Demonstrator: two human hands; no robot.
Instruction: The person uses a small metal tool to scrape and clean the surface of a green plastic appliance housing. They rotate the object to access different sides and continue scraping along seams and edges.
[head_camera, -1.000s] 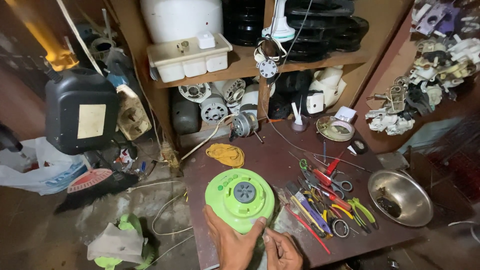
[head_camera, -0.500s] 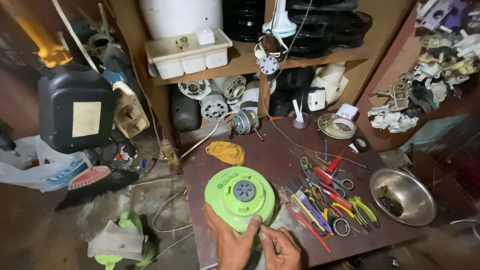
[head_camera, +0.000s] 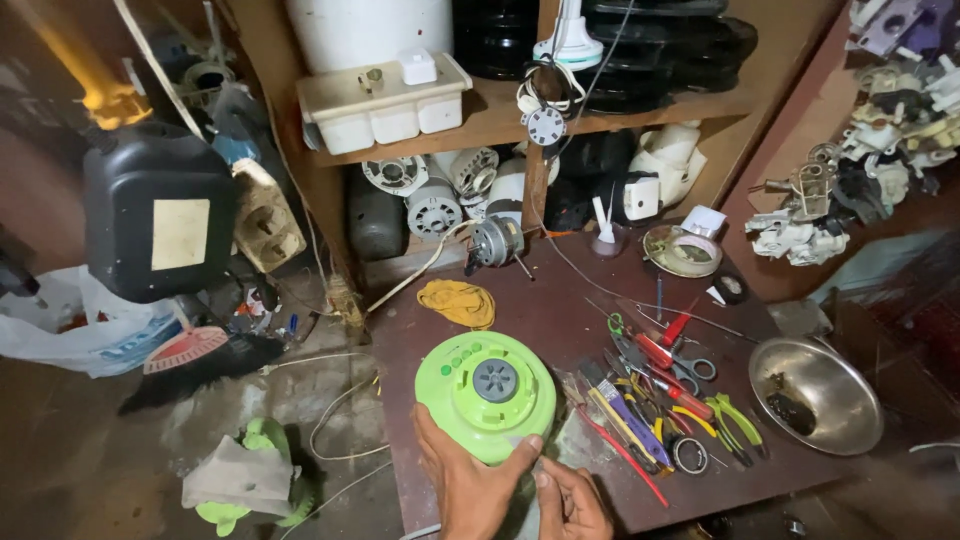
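A round lime-green appliance base (head_camera: 487, 392) with a grey coupling in its middle stands on the dark brown workbench (head_camera: 560, 310). My left hand (head_camera: 462, 482) grips its near edge from below, thumb up against the rim. My right hand (head_camera: 572, 502) sits beside it at the base's lower right, fingers pinched close to the rim; what they hold is too small to tell. A yellow cloth (head_camera: 458, 300) lies just beyond the base.
A pile of pliers, scissors and screwdrivers (head_camera: 660, 390) lies right of the base. A steel bowl (head_camera: 815, 393) sits at the bench's right end. Motors (head_camera: 440, 200) and parts fill the shelves behind. A black jerrycan (head_camera: 160, 215) and wires sit on the floor at left.
The view has shifted slightly. My hands have stayed at the green base's near edge, the right fingers working closer to the rim.
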